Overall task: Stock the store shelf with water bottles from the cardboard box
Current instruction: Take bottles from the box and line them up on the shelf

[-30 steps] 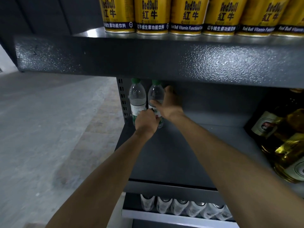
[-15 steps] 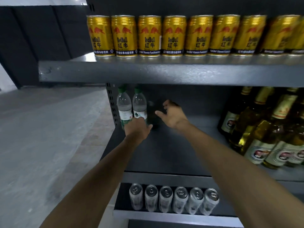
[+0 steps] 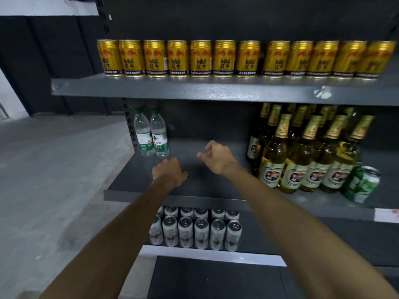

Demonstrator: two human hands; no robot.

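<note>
Two green-capped water bottles upright beside shelf upright; left hand, right hand loosely curled, empty; toppling risk if brushed.

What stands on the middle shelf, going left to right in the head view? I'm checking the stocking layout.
Two clear plastic water bottles with green caps → bare dark grey shelf board → gold-foiled glass beer bottles → green drink cans.

Two water bottles upright, side by side, shelf back-left corner; beer bottles right.
</note>
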